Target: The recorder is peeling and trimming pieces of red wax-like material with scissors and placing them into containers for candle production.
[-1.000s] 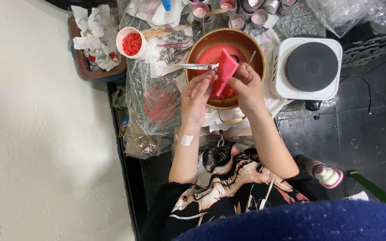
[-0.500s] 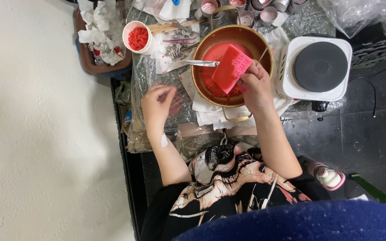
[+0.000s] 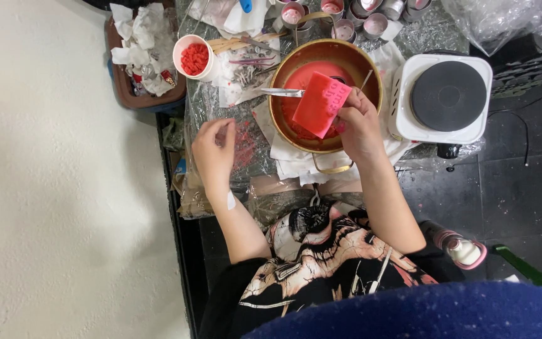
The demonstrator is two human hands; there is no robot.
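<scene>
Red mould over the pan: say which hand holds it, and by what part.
The right hand holds the red mould by its lower right edge, above the pan. The left hand holds nothing visible.

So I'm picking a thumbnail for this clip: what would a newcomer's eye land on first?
Probably the red block in the right hand, held over the brass pan of red liquid at top centre. Next, the white hotplate right of the pan, and the left hand curled above the plastic-covered table.
</scene>
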